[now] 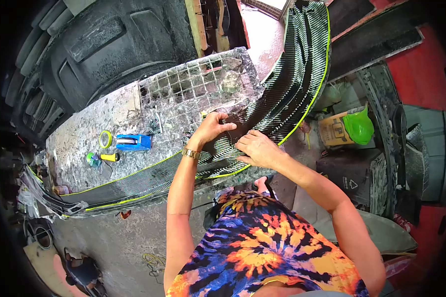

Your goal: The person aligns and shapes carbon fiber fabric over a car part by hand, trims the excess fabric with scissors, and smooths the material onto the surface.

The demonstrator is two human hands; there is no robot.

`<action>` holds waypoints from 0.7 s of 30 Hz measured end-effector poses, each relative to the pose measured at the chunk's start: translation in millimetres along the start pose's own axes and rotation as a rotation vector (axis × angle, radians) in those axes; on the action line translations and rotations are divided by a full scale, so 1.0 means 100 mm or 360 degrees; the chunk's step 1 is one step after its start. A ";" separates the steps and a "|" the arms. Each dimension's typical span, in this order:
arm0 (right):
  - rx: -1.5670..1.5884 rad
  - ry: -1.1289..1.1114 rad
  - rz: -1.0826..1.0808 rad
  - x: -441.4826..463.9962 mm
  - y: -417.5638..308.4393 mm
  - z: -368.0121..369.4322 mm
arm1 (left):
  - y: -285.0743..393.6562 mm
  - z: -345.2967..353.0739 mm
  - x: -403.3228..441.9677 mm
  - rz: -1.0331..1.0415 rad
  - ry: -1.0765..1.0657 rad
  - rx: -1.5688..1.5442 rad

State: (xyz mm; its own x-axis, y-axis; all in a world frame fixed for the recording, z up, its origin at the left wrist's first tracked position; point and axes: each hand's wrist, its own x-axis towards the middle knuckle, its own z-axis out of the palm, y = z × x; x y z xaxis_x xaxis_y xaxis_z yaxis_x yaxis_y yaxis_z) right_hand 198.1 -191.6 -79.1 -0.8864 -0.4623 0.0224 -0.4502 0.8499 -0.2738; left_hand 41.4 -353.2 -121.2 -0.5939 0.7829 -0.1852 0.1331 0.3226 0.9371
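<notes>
A long curved part covered in black-and-silver woven carbon fibre cloth, edged with bright yellow-green tape, lies along the front of the workbench and bends up to the right. My left hand, with a gold watch on its wrist, rests on the cloth near the bend. Its thumb and index finger are apart; the other fingers are partly hidden. Close by on the right, my right hand lies on the same cloth with its fingers stretched out, and nothing shows in it.
On the worn workbench are a blue tape dispenser, a yellow-green tape roll and a yellow-and-black tool. A large dark mould stands behind. A cardboard box with a green bag is at right. A person is lower left.
</notes>
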 end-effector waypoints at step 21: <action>-0.0117 -0.0062 0.0050 -0.02 -0.04 0.03 | -0.02 0.33 -0.47 0.0479 0.0577 0.1531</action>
State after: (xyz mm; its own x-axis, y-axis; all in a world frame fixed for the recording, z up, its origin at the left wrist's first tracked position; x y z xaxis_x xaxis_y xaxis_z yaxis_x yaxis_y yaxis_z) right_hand 202.0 -194.2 -80.8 -0.8960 -0.4434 -0.0229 -0.4302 0.8798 -0.2022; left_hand 95.2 -373.5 -124.3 -0.6117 0.7466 0.2617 0.7888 0.5505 0.2733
